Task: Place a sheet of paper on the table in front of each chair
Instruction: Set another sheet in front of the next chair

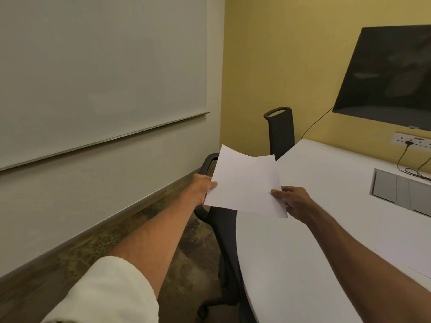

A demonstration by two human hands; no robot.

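A white sheet of paper (245,183) is held in the air, slightly curved, over the left edge of the white table (326,217). My left hand (203,186) pinches its left edge and my right hand (291,201) pinches its lower right corner. Below the paper stands a black chair (224,227) pushed against the table's edge, partly hidden by the sheet. A second black chair (281,129) stands farther back along the same side. Another sheet's edge (419,272) shows faintly at the table's right.
A whiteboard (100,66) covers the left wall. A dark screen (387,75) hangs on the yellow wall, with a socket strip (411,138) and cables (410,169) below. A grey cable hatch (401,191) is set into the table. Mottled brown floor (140,229) runs between wall and chairs.
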